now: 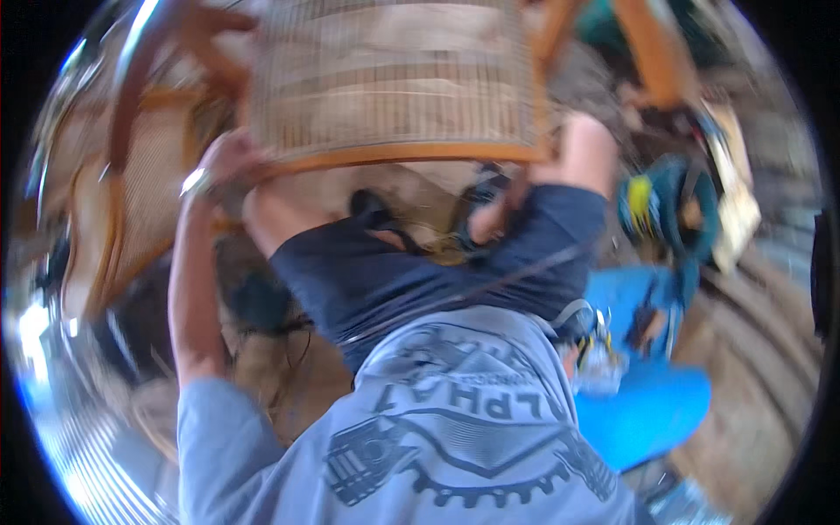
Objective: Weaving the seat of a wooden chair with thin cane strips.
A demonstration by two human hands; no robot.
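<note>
A wooden chair frame (pixel 402 157) with a woven cane panel (pixel 394 96) is tilted in front of me, its near rail just above my knees. My left hand (pixel 234 159), a bracelet or watch on its wrist, is closed around the near left corner of this frame. The picture is blurred, so the single fingers are hard to separate. I cannot make out my right hand; my right side is mostly hidden behind my shirt. A thin strand (pixel 525 276) runs slantwise across my dark shorts.
Another wooden chair with woven panels (pixel 131 192) stands at the left. At the right are a blue plastic seat (pixel 647 411) with a clear plastic bag (pixel 599 372) on it, a dark green container (pixel 678 206) and a pale board (pixel 735 201).
</note>
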